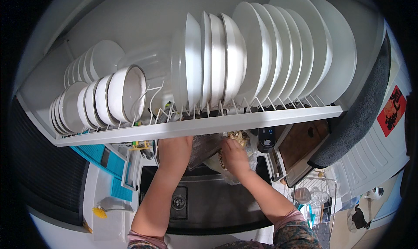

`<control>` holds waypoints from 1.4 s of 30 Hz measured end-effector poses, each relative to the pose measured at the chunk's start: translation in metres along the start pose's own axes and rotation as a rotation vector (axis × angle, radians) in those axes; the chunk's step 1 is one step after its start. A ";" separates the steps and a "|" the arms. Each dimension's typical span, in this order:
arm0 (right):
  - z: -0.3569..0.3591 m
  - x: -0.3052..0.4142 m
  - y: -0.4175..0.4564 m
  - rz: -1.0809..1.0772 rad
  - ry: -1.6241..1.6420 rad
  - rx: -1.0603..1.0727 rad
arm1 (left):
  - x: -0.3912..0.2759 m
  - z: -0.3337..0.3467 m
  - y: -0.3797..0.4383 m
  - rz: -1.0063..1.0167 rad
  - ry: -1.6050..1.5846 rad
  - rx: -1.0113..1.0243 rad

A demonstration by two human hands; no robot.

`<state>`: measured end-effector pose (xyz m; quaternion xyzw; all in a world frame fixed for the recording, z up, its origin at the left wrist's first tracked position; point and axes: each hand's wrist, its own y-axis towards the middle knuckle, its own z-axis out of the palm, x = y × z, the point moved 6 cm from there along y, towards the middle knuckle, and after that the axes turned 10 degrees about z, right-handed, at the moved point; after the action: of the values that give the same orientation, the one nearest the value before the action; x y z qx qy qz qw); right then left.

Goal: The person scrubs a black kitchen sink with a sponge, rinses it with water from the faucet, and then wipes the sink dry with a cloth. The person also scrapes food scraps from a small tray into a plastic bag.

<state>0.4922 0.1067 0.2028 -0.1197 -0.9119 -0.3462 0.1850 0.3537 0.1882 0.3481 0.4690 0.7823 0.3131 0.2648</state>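
My left hand [174, 151] grips the left side of a dark, see-through container [205, 147], tilted over the black sink [222, 203]. The fingertips are hidden behind the white rail of the dish rack [202, 126]. My right hand [235, 156] is at the container's right end, fingers bent down against pale and brown food scraps [240, 138]. Whether it pinches any of them cannot be seen. Around the scraps is a clear plastic bag [232, 178], hanging over the sink's back edge. The sink drain [178, 202] lies below my left forearm.
Overhead, the rack holds upright white plates [254, 50] and bowls [125, 92]. A black bottle [266, 139] and a brown cutting board [303, 144] stand right of the sink. A grey towel [356, 115] hangs further right. A yellow-headed brush [99, 212] lies left; a wire basket [326, 213] holds glassware.
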 end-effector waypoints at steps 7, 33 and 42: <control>0.001 0.030 -0.011 -0.248 0.082 0.056 | 0.007 0.003 -0.002 -0.018 0.032 0.036; 0.012 0.007 -0.004 -0.237 -0.158 0.035 | 0.006 0.003 -0.004 -0.014 0.023 0.033; 0.011 -0.009 -0.007 -0.104 -0.055 -0.019 | 0.004 0.000 -0.004 0.013 0.027 -0.009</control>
<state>0.4949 0.1082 0.1870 -0.0834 -0.9184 -0.3604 0.1403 0.3501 0.1903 0.3444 0.4686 0.7812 0.3248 0.2543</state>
